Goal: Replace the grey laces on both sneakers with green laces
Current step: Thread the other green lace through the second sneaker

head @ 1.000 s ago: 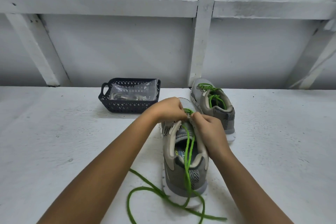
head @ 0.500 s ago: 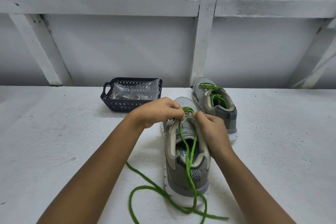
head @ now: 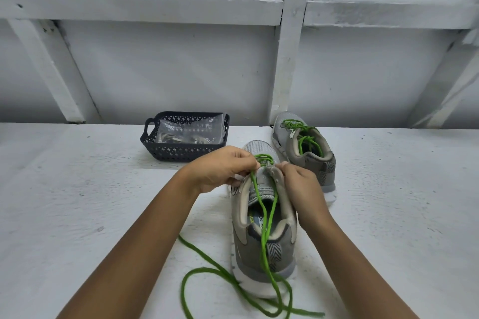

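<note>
A grey sneaker [head: 264, 248] stands heel toward me on the white surface. A green lace [head: 264, 230] runs through its lowest eyelets near the toe, and both loose ends trail back over the heel onto the surface. My left hand [head: 223, 171] pinches the lace at the left eyelets. On the other side, my right hand [head: 300, 186] grips the right eyelet flap. A second grey sneaker [head: 305, 150] stands behind to the right, laced in green.
A dark plastic basket [head: 185, 149] at the back left holds a clear bag with pale laces inside. A white wall with wooden beams [head: 287, 59] rises behind the surface. The lace's loose loops lie near the front edge.
My left hand has drawn slightly left and toward me with the lace. My right hand stays on the shoe's right flap.
</note>
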{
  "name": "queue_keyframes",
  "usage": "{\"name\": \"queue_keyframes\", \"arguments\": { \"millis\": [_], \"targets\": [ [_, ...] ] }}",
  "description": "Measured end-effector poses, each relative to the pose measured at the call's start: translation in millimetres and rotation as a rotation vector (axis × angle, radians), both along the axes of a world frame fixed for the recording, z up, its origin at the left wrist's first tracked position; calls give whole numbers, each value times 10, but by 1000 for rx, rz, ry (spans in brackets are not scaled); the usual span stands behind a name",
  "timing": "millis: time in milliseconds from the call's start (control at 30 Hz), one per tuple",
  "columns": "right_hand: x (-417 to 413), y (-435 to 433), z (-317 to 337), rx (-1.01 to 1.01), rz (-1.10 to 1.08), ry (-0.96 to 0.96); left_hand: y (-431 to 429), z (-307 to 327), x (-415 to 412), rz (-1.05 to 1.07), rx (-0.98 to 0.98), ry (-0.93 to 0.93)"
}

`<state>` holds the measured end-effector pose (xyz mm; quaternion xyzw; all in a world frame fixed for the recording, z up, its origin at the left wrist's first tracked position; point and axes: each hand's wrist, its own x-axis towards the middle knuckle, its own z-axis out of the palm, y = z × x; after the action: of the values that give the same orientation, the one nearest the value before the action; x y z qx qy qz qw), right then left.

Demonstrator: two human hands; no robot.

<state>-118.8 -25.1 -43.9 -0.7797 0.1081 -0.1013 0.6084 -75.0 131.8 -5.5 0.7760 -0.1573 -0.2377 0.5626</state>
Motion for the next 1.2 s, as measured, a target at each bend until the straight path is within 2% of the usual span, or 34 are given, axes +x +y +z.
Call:
{"name": "queue_keyframes", "arguments": {
  "millis": [100, 200, 267, 433, 767, 1067, 1200],
  "targets": [
    [-31, -2, 56, 39, 136, 32, -18, 5, -28, 23, 33, -50],
    [-31, 15, 79, -82, 289, 50, -18, 3, -61, 37, 6, -79],
    [-37, 36, 78, -93, 310, 99, -8, -13, -76, 9, -40, -61],
    [-3, 34, 49, -89, 214, 81, 30, -45, -72, -58, -157, 3],
    [5, 76, 63, -133, 152, 121, 76, -78, -36, -62, -221, 63],
    [-51, 48, 18, -128, -33, 6, 110, -85, -65, -65, -280, 94],
    [-59, 44, 20, -148, -35, -2, 119, -99, -85, -30, -295, 129]
  ]
}}
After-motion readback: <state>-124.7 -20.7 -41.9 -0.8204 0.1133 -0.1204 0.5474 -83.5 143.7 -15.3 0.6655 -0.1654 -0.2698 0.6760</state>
